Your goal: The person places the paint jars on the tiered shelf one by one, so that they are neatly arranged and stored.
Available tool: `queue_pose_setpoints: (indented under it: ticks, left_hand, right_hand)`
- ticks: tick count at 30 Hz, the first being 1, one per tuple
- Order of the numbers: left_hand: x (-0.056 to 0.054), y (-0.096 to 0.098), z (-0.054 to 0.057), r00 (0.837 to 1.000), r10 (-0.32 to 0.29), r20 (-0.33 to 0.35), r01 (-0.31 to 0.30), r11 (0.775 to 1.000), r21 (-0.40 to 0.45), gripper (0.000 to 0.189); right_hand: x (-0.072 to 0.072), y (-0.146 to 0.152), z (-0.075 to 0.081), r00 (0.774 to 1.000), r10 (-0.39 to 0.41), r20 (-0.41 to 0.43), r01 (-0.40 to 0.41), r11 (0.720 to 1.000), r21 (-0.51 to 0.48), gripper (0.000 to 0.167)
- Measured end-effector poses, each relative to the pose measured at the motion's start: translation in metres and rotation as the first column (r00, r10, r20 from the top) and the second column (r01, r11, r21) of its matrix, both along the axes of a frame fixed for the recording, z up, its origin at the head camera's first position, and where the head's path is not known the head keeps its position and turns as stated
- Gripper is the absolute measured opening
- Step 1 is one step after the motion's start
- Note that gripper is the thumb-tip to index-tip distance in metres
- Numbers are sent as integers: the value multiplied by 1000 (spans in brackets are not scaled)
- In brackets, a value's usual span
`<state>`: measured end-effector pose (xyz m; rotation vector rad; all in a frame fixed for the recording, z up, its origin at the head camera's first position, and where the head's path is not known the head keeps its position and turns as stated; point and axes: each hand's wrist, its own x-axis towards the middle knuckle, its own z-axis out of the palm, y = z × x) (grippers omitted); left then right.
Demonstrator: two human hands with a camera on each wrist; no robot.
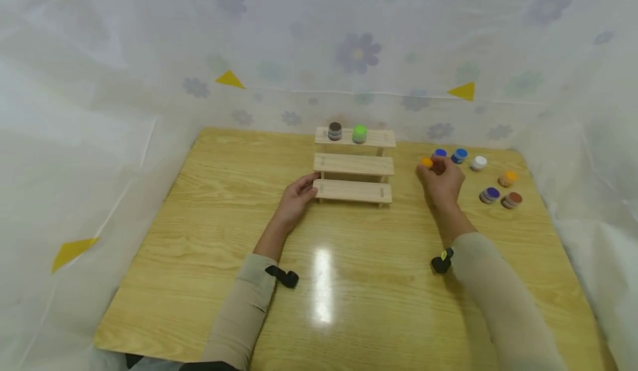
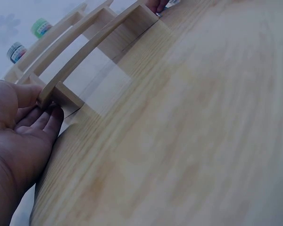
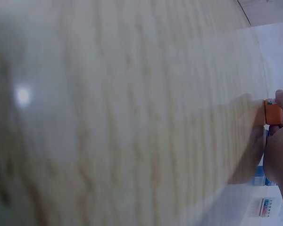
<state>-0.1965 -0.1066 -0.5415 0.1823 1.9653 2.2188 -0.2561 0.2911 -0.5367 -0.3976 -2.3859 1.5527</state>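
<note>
A three-step wooden display rack (image 1: 353, 165) stands at the back middle of the table. A dark-lidded paint jar (image 1: 335, 132) and a green-lidded paint jar (image 1: 359, 134) sit on its top step. My left hand (image 1: 296, 200) holds the left end of the lowest step, its thumb and fingers around the board's edge in the left wrist view. To the right of the rack, my right hand (image 1: 443, 183) pinches an orange paint jar (image 3: 273, 113) between thumb and fingers. Whether that jar touches the table is hard to tell.
Beyond the right hand stand a violet-blue-lidded jar (image 1: 440, 153), a blue one (image 1: 459, 155) and a white one (image 1: 479, 163). Farther right are an orange-lidded jar (image 1: 508, 179), a purple one (image 1: 490, 195) and a brown one (image 1: 512, 200). Flowered sheeting (image 1: 299, 44) surrounds the wooden table (image 1: 349, 282).
</note>
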Motion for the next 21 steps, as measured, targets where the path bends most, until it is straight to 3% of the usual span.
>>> queue_pose_setpoints:
  ticks: [7, 13, 17, 21]
  left_hand:
    - [2, 2, -1, 1000, -4, 5, 4, 1000, 3, 48]
    - [0, 2, 0, 1000, -3, -7, 3, 1000, -16, 47]
    - [-1, 1, 0, 1000, -2, -8, 2, 1000, -12, 47]
    - [0, 1, -1, 1000, 2, 1, -2, 1000, -9, 47]
  right_hand:
    - [4, 3, -1, 1000, 18, -8, -18, 1000, -3, 54]
    - [7, 3, 9, 995, 83, -53, -82, 996, 26, 52]
    - [5, 2, 23, 972, 172, -162, -162, 984, 75, 46]
    - [7, -4, 44, 929, 268, -254, -246, 962, 116, 40]
